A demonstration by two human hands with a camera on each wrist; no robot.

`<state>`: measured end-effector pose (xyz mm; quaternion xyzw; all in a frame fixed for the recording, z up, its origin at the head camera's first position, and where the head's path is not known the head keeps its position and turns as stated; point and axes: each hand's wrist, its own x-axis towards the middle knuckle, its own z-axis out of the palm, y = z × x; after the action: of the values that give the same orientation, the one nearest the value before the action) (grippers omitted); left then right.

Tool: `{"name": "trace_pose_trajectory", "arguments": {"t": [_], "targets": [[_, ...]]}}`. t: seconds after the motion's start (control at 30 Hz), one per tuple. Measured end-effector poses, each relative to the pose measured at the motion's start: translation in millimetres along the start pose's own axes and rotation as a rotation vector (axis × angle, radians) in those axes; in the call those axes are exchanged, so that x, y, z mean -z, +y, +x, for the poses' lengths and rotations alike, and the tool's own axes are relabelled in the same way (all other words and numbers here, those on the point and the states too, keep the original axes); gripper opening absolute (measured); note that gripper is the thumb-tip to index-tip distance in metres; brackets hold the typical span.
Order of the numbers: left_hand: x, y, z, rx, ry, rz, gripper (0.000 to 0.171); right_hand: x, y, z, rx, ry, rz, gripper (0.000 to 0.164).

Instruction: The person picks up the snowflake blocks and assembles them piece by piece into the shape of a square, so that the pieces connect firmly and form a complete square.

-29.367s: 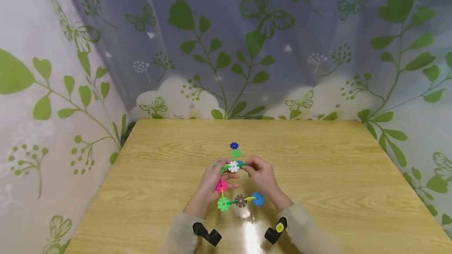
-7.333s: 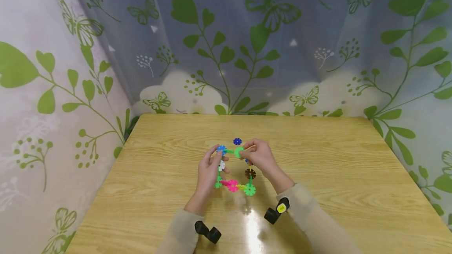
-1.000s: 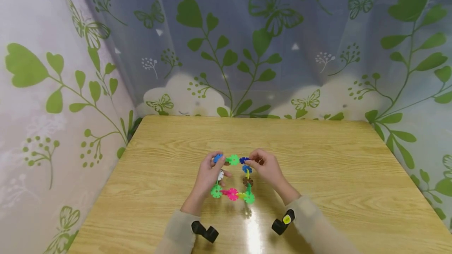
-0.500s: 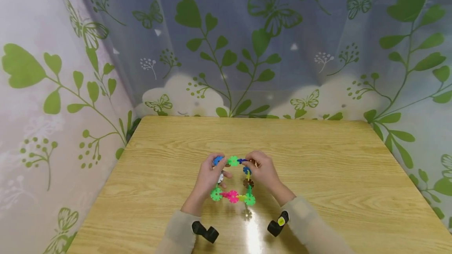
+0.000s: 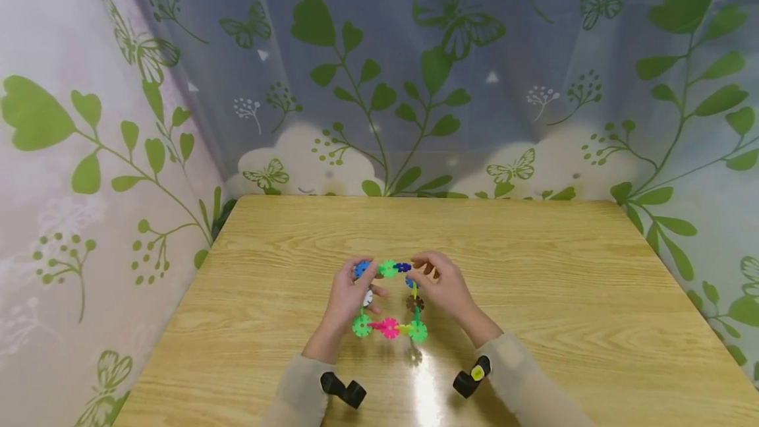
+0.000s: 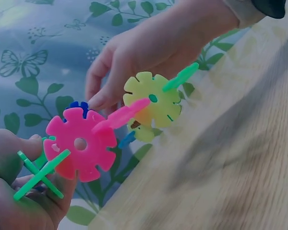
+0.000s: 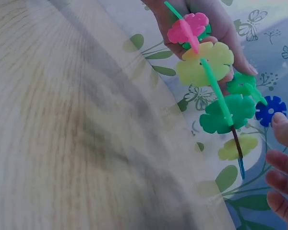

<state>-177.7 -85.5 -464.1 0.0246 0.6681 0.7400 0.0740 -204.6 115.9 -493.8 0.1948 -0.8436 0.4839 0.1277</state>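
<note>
My left hand (image 5: 351,292) grips a chain of notched plastic snowflake discs near its blue disc (image 5: 362,269), the thumb over it. The chain bends into a nearly closed square over the table, with a white disc (image 5: 367,297), pink disc (image 5: 389,328), bright green corner disc (image 5: 418,331) and brown disc (image 5: 415,304). A dark blue disc (image 7: 270,111) sits slotted on the light green disc (image 5: 388,269) at the upper end. My right hand (image 5: 441,285) is beside it, thumb tip at its edge, the other fingers spread apart. Another blue disc (image 5: 410,281) ends the right side, just below.
The wood-grain table (image 5: 267,262) stretches out around both hands. A patterned curtain (image 5: 379,84) with leaves and butterflies hangs behind its back edge and along the sides. Black wrist cameras (image 5: 472,377) are strapped over both sleeves.
The dark blue disc, loose on the table 7.3 s ago, is now joined to the chain's light green disc. In the last second my right fingers have loosened from it.
</note>
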Motion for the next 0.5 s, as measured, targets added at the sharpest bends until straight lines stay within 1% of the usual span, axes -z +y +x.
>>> {"name": "trace_pose_trajectory", "arguments": {"t": [0.07, 0.2, 0.33, 0.37, 0.5], "targets": [[1.1, 1.4, -0.2, 0.001, 0.014, -0.003, 0.038, 1, 2, -2, -0.037, 0.023, 0.047, 0.020], [2.6, 3.1, 0.5, 0.002, 0.033, -0.004, 0.038, -1, 10, -7, -0.117, 0.084, 0.127, 0.016], [4.9, -3.7, 6.5, 0.008, 0.053, -0.020, 0.038, -5, 16, -11, -0.208, 0.113, 0.222, 0.023], [5.4, -6.3, 8.7, 0.008, 0.059, -0.029, 0.038, -7, 16, -11, -0.236, 0.112, 0.260, 0.025], [6.5, -15.4, 15.0, -0.001, 0.077, -0.057, 0.042, -13, 14, -14, -0.382, 0.086, 0.496, 0.039]]}}
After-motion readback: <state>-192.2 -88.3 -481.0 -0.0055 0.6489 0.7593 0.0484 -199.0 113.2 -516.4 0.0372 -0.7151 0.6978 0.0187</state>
